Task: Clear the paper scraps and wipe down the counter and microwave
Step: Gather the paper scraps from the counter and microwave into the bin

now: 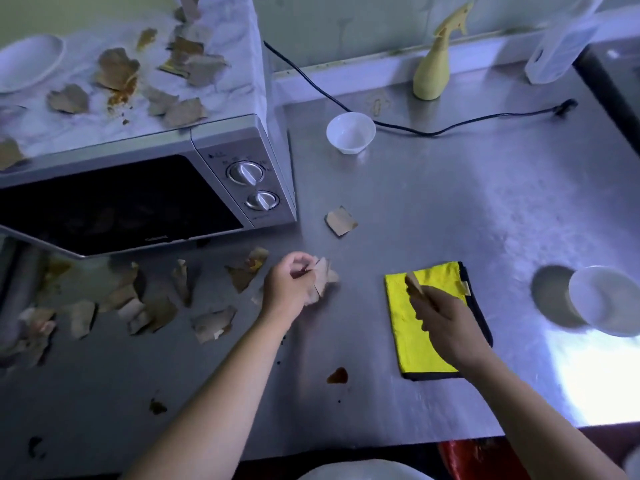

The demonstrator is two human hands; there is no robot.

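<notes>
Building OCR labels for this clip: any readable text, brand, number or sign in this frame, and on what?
Nothing can be read for certain.
Microwave door, lower edge: a small light brand mark, too blurred to read.
Microwave control panel: tiny print above and around the two knobs, too small to read.
Clear bottle at the back right: a dark mark, not legible.
Yellow spray bottle, yellow cloth, white bowl: no text visible.

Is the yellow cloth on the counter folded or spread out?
Folded: the yellow cloth lies as a compact rectangle, dark edging showing along its right and bottom sides.
</notes>
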